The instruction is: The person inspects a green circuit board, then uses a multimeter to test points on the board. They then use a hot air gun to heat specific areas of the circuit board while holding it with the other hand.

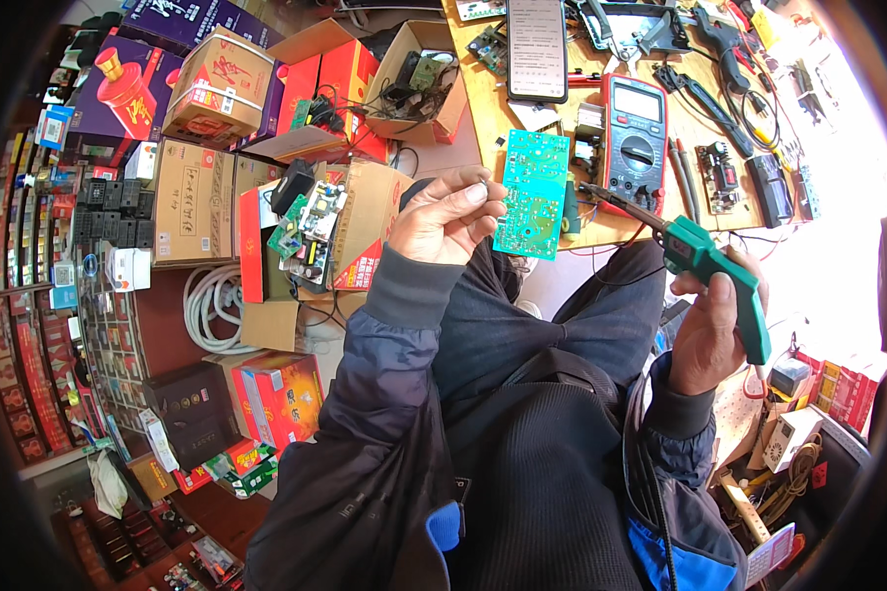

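Note:
My left hand (448, 217) is raised at the table's near edge, thumb and fingertips pinched together. Whatever sits between them is too small to make out. Just right of those fingertips lies a green circuit board (532, 192), its solder side up, at the table edge. My right hand (708, 330) grips a green soldering gun (705, 254) by its handle. Its metal tip points left toward the board and stays apart from it, in front of a red-and-grey multimeter (637, 143). A dark green handle (571, 205) lies beside the board.
A phone (537, 49) lies behind the board on the wooden table (483, 94). Pliers (650, 39), test probes (682, 177) and a small transformer board (721, 177) crowd the right. Left stand cartons, one open box (419, 84) of parts and another box holding circuit boards (310, 231).

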Demonstrator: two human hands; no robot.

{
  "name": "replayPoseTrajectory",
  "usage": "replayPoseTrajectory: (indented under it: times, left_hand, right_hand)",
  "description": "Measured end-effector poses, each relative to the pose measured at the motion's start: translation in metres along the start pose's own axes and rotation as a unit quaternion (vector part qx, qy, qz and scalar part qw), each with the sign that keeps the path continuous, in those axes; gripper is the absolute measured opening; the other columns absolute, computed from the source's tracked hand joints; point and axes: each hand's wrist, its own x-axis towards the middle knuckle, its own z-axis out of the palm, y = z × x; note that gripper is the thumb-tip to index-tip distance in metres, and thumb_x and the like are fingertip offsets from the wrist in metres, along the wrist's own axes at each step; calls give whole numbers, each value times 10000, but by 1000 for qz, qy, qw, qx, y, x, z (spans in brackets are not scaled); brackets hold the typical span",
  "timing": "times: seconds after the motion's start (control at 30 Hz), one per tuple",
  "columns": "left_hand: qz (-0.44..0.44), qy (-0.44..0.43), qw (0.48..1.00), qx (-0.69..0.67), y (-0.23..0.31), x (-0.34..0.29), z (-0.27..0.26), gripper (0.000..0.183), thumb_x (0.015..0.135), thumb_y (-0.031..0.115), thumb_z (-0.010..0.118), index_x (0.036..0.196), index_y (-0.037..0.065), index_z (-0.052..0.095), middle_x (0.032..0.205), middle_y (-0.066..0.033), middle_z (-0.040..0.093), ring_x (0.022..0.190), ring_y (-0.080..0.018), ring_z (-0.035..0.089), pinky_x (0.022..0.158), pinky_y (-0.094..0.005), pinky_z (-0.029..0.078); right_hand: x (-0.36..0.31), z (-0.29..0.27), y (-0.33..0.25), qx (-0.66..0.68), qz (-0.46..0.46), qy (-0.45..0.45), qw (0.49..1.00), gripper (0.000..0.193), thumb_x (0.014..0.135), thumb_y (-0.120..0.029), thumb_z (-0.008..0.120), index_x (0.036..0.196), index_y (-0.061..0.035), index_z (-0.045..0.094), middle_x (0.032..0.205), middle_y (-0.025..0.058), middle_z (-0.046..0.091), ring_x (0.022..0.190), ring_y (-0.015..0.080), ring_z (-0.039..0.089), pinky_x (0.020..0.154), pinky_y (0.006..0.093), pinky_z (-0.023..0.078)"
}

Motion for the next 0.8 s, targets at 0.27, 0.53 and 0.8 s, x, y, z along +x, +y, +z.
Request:
replayPoseTrajectory:
  times: [0.27,0.53,0.8]
  left_hand:
    - [3,6,1000,-18,-2,-1,-5,189,1004,36,634,1186,32,680,1046,-133,748,906,-201,735,786,-302,622]
    - [11,2,1000,-16,-2,0,-6,154,1000,60,634,1129,7,700,1007,-121,754,871,-184,736,777,-300,615]
    - [10,2,1000,-12,-2,2,-10,172,1001,63,614,1147,9,685,1013,-117,736,884,-183,701,781,-299,573]
  right_hand:
    - [-1,1,2,-5,-6,0,1000,367,968,-95,678,1278,86,599,1062,222,673,712,251,705,653,345,592]
    - [-2,4,3,-10,-14,2,1000,366,960,-92,681,1264,96,603,1064,217,661,693,250,703,634,331,591]
    - [-3,6,4,-15,-13,8,1000,362,961,-87,679,1262,100,604,1070,211,658,699,249,709,645,328,598]
